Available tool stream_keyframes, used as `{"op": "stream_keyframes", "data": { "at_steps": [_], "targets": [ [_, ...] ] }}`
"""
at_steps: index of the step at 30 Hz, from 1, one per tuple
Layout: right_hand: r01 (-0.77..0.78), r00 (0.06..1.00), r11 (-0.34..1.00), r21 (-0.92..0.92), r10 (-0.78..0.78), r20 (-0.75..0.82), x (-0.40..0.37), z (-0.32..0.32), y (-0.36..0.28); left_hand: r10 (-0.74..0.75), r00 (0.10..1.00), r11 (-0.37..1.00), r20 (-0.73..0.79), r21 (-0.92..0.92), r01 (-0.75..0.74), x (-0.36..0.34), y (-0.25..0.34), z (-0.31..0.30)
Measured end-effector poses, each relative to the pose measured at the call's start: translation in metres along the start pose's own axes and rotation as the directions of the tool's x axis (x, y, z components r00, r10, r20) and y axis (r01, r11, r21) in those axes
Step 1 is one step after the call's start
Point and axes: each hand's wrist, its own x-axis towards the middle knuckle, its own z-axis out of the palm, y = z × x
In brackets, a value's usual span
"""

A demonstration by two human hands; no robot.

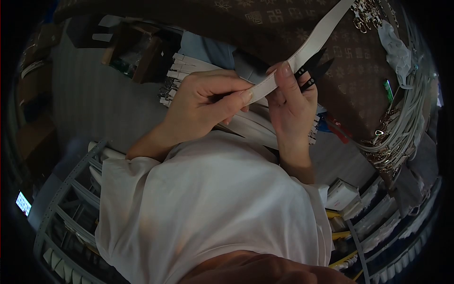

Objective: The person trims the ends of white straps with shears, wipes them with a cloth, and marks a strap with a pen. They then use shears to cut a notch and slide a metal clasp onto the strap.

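A white strap [314,40] with a stitched edge runs from the upper right down between my two hands. My left hand [208,102] pinches its lower end between thumb and fingers. Farther up, my right hand [293,97] grips the strap with the thumb on top. Small black snips [316,71] also sit in my right hand, their two dark blades pointing up and right, apart from each other. The snips' handle is mostly hidden by my fingers. Below my hands lie several white straps [255,124] with metal clasps at their ends.
A brown patterned cloth [331,90] covers the surface ahead. Bundled white cords [402,128] with gold-coloured clasps lie along its right side, near a crumpled pale bag [396,52]. An open cardboard box [149,61] stands at the upper left. Metal shelving [59,194] is at the lower left.
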Motion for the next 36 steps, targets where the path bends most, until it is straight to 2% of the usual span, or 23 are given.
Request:
{"op": "stream_keyframes", "data": {
  "at_steps": [9,10,12,14,15,16,17,18,19,20,21,22,23,24,26,27,28,29,30,31,32,34,36],
  "targets": [
    [0.006,1.000,1.000,-0.017,-0.006,-0.006,0.000,0.001,-0.002,0.022,0.999,1.000,-0.029,-0.018,-0.022,0.000,-0.004,0.002],
    [0.008,1.000,1.000,-0.017,-0.008,-0.007,0.000,0.000,-0.001,-0.016,0.999,0.999,-0.047,-0.037,0.014,0.000,-0.003,0.002],
    [-0.008,0.999,0.987,-0.162,0.000,-0.052,0.001,-0.005,0.000,-0.042,0.999,0.998,-0.029,-0.050,0.041,0.000,-0.002,0.003],
    [0.009,1.000,0.909,-0.418,-0.021,-0.022,0.001,-0.009,-0.013,0.028,0.994,1.000,-0.102,0.011,-0.027,0.006,-0.009,0.002],
    [0.161,0.984,0.803,-0.574,-0.175,0.031,0.001,-0.009,-0.020,0.056,0.997,0.998,-0.048,0.003,-0.056,0.014,-0.009,0.001],
    [0.188,0.975,0.788,-0.586,-0.222,0.015,0.003,-0.015,-0.029,0.038,0.990,0.999,-0.137,0.037,-0.033,0.021,-0.009,-0.001],
    [0.355,0.882,0.591,-0.724,-0.469,0.050,0.008,-0.022,-0.035,0.021,0.972,0.997,-0.233,0.071,-0.004,0.027,-0.008,-0.004],
    [0.453,0.733,0.339,-0.825,-0.667,0.129,0.014,-0.030,-0.042,0.065,0.960,0.992,-0.272,0.120,-0.033,0.038,-0.010,-0.007],
    [0.364,0.637,0.051,-0.930,-0.742,0.208,0.020,-0.043,-0.055,0.085,0.967,0.991,-0.240,0.125,-0.056,0.049,-0.009,-0.008],
    [0.356,0.612,0.037,-0.934,-0.765,0.202,0.025,-0.057,-0.067,0.148,0.930,0.974,-0.336,0.213,-0.078,0.061,-0.008,-0.007],
    [0.201,0.611,-0.120,-0.972,-0.761,0.220,0.029,-0.073,-0.076,0.215,0.879,0.951,-0.425,0.297,-0.089,0.072,-0.006,-0.006],
    [0.033,0.615,-0.265,-0.964,-0.754,0.229,0.032,-0.086,-0.083,0.168,0.869,0.967,-0.465,0.251,-0.053,0.081,-0.003,-0.006],
    [-0.033,0.628,-0.308,-0.951,-0.747,0.220,0.034,-0.097,-0.089,0.184,0.881,0.964,-0.436,0.255,-0.075,0.087,-0.001,-0.007],
    [-0.052,0.602,-0.306,-0.950,-0.769,0.215,0.036,-0.105,-0.094,0.183,0.879,0.956,-0.439,0.287,-0.056,0.092,-0.001,-0.007],
    [-0.033,0.490,-0.536,-0.844,-0.744,0.454,0.037,-0.119,-0.105,0.201,0.886,0.945,-0.418,0.322,-0.062,0.101,0.003,-0.004],
    [-0.052,0.473,-0.534,-0.844,-0.757,0.450,0.037,-0.127,-0.112,0.202,0.899,0.908,-0.389,0.417,-0.024,0.102,0.006,-0.001],
    [-0.037,0.444,-0.463,-0.885,-0.802,0.401,0.037,-0.134,-0.119,0.202,0.909,0.860,-0.366,0.509,0.013,0.103,0.007,0.002],
    [-0.010,0.416,-0.391,-0.920,-0.839,0.352,0.037,-0.140,-0.126,0.217,0.909,0.857,-0.355,0.515,-0.003,0.105,0.006,0.004],
    [-0.003,0.400,-0.391,-0.920,-0.844,0.358,0.036,-0.145,-0.133,0.351,0.901,0.734,-0.257,0.672,-0.094,0.107,0.003,0.004],
    [0.004,0.423,-0.354,-0.935,-0.847,0.323,0.034,-0.149,-0.138,0.465,0.874,0.572,-0.142,0.802,-0.173,0.108,0.003,0.002],
    [0.016,0.445,-0.316,-0.949,-0.848,0.290,0.035,-0.152,-0.142,0.487,0.861,0.555,-0.146,0.813,-0.177,0.108,0.005,0.003],
    [0.050,0.443,-0.322,-0.945,-0.841,0.310,0.036,-0.150,-0.144,0.573,0.819,0.286,0.018,0.933,-0.220,0.105,0.008,0.014],
    [0.106,0.505,-0.323,-0.940,-0.797,0.331,0.040,-0.148,-0.144,0.570,0.821,0.245,0.045,0.944,-0.221,0.102,0.007,0.016]
  ]
}}
